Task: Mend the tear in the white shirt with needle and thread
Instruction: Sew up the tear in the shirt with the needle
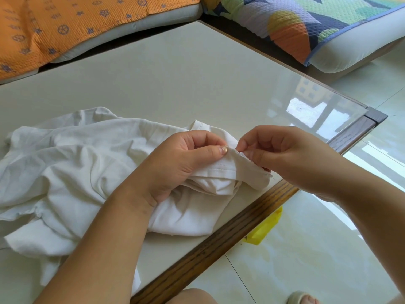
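Our left hand [175,163] pinches the white shirt [72,172] fold; our right hand [282,154] pinches its frayed edge; the needle is indiscernible.

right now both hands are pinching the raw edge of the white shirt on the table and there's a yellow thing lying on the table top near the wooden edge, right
Not quite. The yellow thing lies on the floor, below the table's wooden edge, not on the table top. The head view shows it. The rest stands: the left hand and right hand both pinch the raw edge of the white shirt on the table.
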### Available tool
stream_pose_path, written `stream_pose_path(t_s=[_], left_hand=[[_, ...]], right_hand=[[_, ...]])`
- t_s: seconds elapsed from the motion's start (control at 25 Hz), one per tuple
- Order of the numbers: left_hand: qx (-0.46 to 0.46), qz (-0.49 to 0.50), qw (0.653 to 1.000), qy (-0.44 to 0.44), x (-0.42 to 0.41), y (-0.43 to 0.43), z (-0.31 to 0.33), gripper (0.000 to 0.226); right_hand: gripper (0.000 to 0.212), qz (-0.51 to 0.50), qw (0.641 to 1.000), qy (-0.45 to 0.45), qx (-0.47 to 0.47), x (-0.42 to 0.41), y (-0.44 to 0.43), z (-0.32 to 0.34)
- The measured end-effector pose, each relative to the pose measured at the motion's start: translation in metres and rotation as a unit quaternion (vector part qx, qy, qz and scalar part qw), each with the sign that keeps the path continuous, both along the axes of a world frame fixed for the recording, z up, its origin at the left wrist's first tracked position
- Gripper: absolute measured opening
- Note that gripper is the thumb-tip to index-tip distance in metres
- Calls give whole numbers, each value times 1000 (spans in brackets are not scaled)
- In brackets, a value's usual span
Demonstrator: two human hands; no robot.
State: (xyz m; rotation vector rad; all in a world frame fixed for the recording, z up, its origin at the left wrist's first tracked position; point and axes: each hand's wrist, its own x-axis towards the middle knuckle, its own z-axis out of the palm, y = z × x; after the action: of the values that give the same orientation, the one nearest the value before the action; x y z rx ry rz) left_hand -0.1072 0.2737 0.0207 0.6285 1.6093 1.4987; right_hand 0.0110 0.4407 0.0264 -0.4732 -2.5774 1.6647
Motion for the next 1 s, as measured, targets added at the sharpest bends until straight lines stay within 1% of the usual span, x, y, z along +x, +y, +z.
stream_pose_path(t_s=[0.48,0.64,0.72,0.84,1.0], left_hand=[[4,-7,1000,-16,1,2,-1,15],[-1,-7,1000,-7,1,3,-3,14],[2,-2,1000,-15,2,3,-4,16],[10,1,999,-33,2,3,-4,20],[8,6,999,-34,2,3,-3,18]], right_hand=[[20,20,998,5,-63,0,0,2],[9,18,992,19,-122,-1,-2,2],[7,15,989,24,-145,-2,-3,2],[5,3,990,29,-140,-3,-3,4],[3,-19,997,23,-77,-3,-3,6]])
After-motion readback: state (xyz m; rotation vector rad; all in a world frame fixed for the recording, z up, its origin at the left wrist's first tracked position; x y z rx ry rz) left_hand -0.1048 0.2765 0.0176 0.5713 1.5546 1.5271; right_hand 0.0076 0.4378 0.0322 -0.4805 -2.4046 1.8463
